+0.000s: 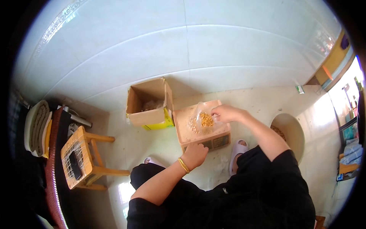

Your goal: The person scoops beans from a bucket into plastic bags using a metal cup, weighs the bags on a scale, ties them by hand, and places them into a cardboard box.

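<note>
A clear plastic bag (pixel 200 110) holding golden, corn-like kernels (pixel 206 120) lies on a low peach-coloured box (pixel 183 131). At the bag's right side, my right hand (pixel 225 113) is closed with its fingers pinching the plastic. Several paler pieces (pixel 193 125) are by the bag's left side, too small to name exactly. My left hand (pixel 195 155), a gold bracelet at its wrist, is at the box's front edge with its fingers curled. Whatever is in those fingers, if anything, is hidden from me.
An open cardboard box (pixel 146 114) with clear plastic inside stands left of the peach box. A pale bucket (pixel 295 133) with golden-brown contents is on the right. On the left stands a wooden stool (pixel 91 173) bearing a dark phone (pixel 75 166). A tiled wall rises behind.
</note>
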The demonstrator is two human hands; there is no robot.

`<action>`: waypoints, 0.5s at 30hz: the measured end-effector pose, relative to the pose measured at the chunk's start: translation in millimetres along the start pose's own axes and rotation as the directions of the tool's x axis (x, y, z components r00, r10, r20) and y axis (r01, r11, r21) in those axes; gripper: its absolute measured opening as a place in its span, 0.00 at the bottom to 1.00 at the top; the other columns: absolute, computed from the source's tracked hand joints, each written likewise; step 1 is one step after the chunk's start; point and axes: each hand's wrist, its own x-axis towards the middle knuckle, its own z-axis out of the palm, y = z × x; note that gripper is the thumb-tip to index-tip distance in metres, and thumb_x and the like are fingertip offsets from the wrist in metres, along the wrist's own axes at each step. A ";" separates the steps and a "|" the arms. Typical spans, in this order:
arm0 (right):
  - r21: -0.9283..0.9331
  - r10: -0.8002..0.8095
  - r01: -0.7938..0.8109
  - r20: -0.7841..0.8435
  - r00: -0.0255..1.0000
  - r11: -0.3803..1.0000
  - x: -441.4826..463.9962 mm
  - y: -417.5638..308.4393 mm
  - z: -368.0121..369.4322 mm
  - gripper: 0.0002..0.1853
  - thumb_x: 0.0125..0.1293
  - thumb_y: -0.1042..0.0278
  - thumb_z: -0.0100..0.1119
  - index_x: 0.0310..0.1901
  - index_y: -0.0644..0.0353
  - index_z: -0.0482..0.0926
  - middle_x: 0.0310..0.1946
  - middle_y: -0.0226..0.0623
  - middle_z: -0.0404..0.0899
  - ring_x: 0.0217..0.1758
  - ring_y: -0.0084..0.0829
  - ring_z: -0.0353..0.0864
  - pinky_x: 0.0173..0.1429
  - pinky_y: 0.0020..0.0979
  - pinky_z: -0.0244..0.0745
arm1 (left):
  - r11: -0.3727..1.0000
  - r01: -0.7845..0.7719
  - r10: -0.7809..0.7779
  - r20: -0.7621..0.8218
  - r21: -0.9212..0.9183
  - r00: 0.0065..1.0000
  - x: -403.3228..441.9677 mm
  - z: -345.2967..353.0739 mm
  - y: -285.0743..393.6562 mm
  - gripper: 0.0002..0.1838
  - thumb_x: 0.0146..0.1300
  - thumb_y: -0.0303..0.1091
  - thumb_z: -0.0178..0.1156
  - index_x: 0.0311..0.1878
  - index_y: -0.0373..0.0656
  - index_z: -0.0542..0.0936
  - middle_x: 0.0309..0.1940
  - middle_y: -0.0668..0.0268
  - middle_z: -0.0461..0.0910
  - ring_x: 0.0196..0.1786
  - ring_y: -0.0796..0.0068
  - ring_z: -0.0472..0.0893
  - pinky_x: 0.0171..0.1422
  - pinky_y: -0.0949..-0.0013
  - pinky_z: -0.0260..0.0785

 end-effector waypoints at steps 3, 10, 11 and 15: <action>-0.122 0.084 -0.080 0.021 0.996 0.989 40.2 -5.0 38.6 0.13 0.56 0.70 0.55 0.44 0.61 0.78 0.41 0.47 0.79 0.45 0.44 0.78 0.50 0.39 0.72 | 1.000 0.012 -0.012 0.012 -0.014 1.000 0.0 -6.5 1.6 0.09 0.53 0.38 0.59 0.35 0.44 0.76 0.27 0.61 0.77 0.35 0.62 0.79 0.37 0.59 0.70; -0.082 0.254 -0.277 -0.218 0.942 0.957 88.5 48.3 117.3 0.11 0.55 0.73 0.51 0.39 0.60 0.80 0.40 0.50 0.79 0.45 0.44 0.79 0.50 0.39 0.74 | 0.997 0.078 -0.079 0.042 0.024 0.996 0.5 -9.8 11.8 0.08 0.55 0.31 0.53 0.38 0.45 0.77 0.31 0.63 0.77 0.37 0.63 0.79 0.40 0.61 0.67; -0.037 0.269 -0.288 -0.256 0.928 0.957 91.7 53.1 124.2 0.11 0.56 0.73 0.51 0.41 0.59 0.79 0.41 0.50 0.78 0.46 0.44 0.78 0.50 0.39 0.74 | 0.997 0.077 -0.077 0.040 0.002 0.996 0.7 -9.9 12.4 0.08 0.55 0.30 0.52 0.39 0.45 0.77 0.31 0.62 0.77 0.37 0.63 0.78 0.40 0.62 0.67; 0.066 0.265 -0.259 -0.343 0.901 0.964 96.8 52.1 135.4 0.14 0.54 0.74 0.52 0.43 0.60 0.78 0.42 0.52 0.76 0.47 0.47 0.77 0.52 0.42 0.71 | 0.998 0.068 -0.068 0.064 0.007 0.996 1.0 -10.6 10.7 0.10 0.55 0.30 0.52 0.41 0.44 0.76 0.30 0.62 0.76 0.36 0.63 0.77 0.39 0.63 0.65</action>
